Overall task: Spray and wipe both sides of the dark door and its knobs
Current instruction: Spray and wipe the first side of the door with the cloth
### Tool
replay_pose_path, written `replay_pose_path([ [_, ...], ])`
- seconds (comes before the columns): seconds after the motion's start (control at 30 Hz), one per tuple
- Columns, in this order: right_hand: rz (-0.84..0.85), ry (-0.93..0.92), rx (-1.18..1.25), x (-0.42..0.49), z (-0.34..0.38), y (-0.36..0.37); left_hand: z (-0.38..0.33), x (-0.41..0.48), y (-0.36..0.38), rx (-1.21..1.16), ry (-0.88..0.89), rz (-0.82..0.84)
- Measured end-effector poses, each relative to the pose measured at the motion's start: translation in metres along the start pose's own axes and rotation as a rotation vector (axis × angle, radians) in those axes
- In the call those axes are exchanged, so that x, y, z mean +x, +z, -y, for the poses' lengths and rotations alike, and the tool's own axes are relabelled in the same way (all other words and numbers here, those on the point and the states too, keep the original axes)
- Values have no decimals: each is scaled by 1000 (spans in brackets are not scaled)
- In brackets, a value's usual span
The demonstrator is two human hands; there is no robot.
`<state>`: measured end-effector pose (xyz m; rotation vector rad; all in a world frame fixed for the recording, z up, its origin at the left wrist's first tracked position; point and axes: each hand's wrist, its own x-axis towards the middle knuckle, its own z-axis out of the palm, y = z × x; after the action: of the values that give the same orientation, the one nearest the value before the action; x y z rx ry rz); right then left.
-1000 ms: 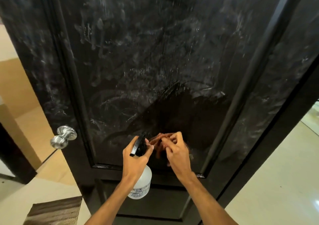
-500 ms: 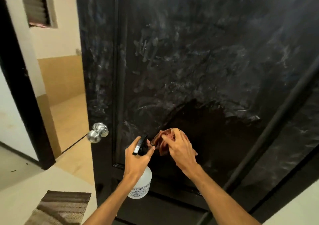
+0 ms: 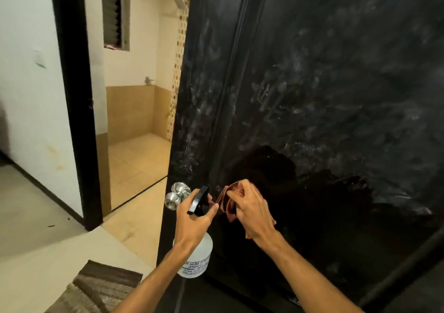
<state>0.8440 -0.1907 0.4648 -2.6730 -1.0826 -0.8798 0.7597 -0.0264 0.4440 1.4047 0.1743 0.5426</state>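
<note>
Far left of the knob [image 3: 177,196], low on the pale floor: striped mat [image 3: 101,286]. Left of the knob and higher: black doorway frame [image 3: 72,96], with a louvred vent [image 3: 111,17] in the tiled room behind.

Just right of the knob, slightly below: left hand [image 3: 192,226], wrapped round the neck of a white spray bottle [image 3: 198,257]. Black trigger head [image 3: 199,199] angled up toward the door, bottle body hanging under the wrist. Label only partly legible: "AGRI SPR", "(INDIA", "MUMBAI". Remaining lines too small to read.

Further right of the knob, at about its height: right hand [image 3: 252,214], fingers curled on a bunched reddish-brown cloth [image 3: 231,193], held at the panel. Contact with the surface not resolvable. Hands nearly together; touching or not, cannot tell.

Right of the knob, filling the view: dark door [image 3: 336,72], standing open, this face toward the camera.

Progress, as a judgement:
- Sprayed widely on this face, going by white hazy streaks [image 3: 276,96] above and right of the knob.
- Wiped only in one dark glossy patch [image 3: 312,204] right of the knob, around the cloth hand.
- Apparently left: rest of this panel, the strip directly above the knob, the lower rail.
- Knob itself: no sign of wiping either way.
- Far face and its knob out of sight, so undetermined.
</note>
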Motion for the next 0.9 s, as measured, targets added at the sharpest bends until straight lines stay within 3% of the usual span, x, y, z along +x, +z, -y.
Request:
replay_pose_path([
  [0.2,-357,167,190,79,9,-73,-22,34,-24,13,39,5],
  [0.33,-512,157,219,120,8,-112,-59,54,-27,22,141,49],
  [0.57,-642,71,150,185,5,-171,-155,103,-27,73,277,104],
  [0.9,-693,-65,-31,270,-2,-253,-282,166,-25,62,355,133],
])
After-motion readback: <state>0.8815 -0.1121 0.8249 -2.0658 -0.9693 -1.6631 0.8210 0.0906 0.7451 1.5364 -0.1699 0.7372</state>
